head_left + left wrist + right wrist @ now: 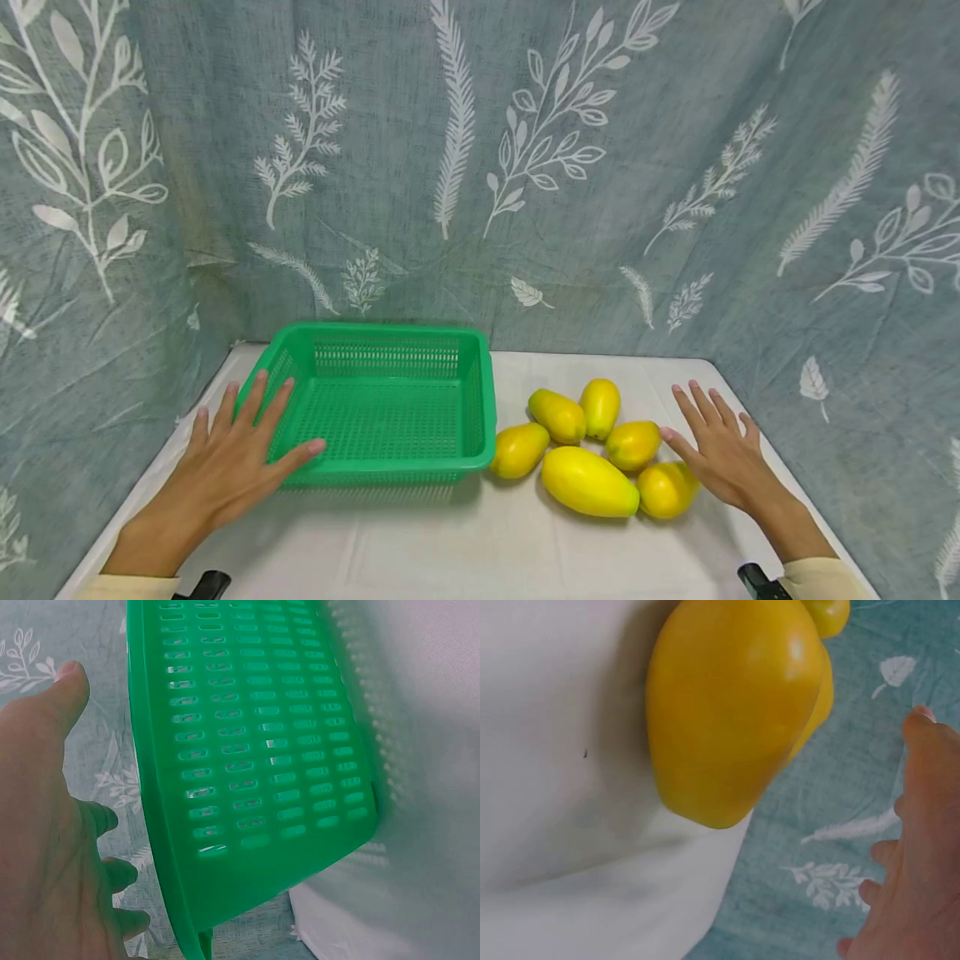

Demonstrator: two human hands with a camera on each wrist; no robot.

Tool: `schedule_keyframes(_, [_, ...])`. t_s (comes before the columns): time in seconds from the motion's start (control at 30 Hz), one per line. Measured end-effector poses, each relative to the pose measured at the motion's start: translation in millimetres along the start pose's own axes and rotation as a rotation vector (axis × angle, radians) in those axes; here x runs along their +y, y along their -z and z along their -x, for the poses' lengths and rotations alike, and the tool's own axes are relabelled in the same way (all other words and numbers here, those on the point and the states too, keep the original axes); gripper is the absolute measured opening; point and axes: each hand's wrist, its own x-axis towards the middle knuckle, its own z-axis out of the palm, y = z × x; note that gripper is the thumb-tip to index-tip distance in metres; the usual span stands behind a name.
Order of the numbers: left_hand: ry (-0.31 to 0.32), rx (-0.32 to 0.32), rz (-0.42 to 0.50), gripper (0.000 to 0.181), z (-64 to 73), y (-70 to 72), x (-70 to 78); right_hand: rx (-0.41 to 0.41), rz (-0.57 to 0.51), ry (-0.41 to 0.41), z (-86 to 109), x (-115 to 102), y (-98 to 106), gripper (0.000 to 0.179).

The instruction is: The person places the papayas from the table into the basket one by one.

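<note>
My left hand (232, 462), fingers spread, hovers over the left side of a green plastic basket (480, 400). In the left wrist view a gap shows between that hand (45, 802) and the basket's slotted wall (225, 885). Inside the basket only its perforated floor shows. Right of it lie several smooth yellow fruits, mango- or papaya-like, including a large oblong fruit (588, 482) in front. My right hand (723, 454), fingers extended and holding nothing, is beside the rightmost fruit (667, 490). The right wrist view shows a yellow fruit (727, 712) apart from the hand (915, 855).
Basket and fruits rest on a white-covered table (420, 550). A grey-green cloth (390, 167) with white leaf prints hangs behind and at both sides. Dark devices (206, 586) show near both wrists at the bottom edge.
</note>
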Motion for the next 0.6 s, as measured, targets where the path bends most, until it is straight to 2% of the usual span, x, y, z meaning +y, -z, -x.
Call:
schedule_keyframes(0.4, [-0.005,0.014,-0.034,0.101,-0.2,1.8,-3.6,-0.019,-0.022,-0.009,0.0,1.2,2.2,0.083])
schedule_keyframes(0.6, [-0.002,0.007,-0.007,0.103,-0.9,3.3,-5.1,-0.017,-0.022,-0.01,0.1,-1.0,-0.7,0.083])
